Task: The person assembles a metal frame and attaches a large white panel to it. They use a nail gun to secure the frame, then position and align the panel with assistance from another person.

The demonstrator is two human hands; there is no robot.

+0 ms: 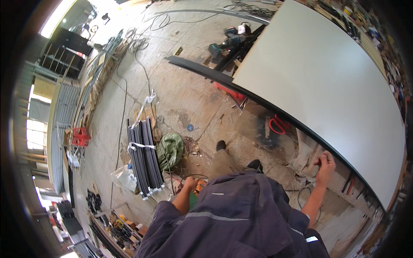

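A large white panel (327, 77) lies at the right, with a long dark strip (297, 122) along its near edge. Close beside this strip is my right hand (325, 165), its fingers bent inward and closed; whatever they hold, if anything, is too small to make out. My left hand (189, 183) is closed low at my left side, next to an orange thing (200, 185) partly hidden by my jacket. I cannot make out what is in its fingers. To its left lies a bundle of dark profiles (143, 159) tied with white wrap, against a green sack (170, 150).
Cordless drills (223, 45) rest by the panel's far left corner. Red-handled tool parts (278, 124) show beneath its edge. A cable (124, 94) snakes over the concrete floor. Long stacked bars (64, 129) and a red crate (80, 136) stand at the left. A box of tools (124, 225) sits lower left.
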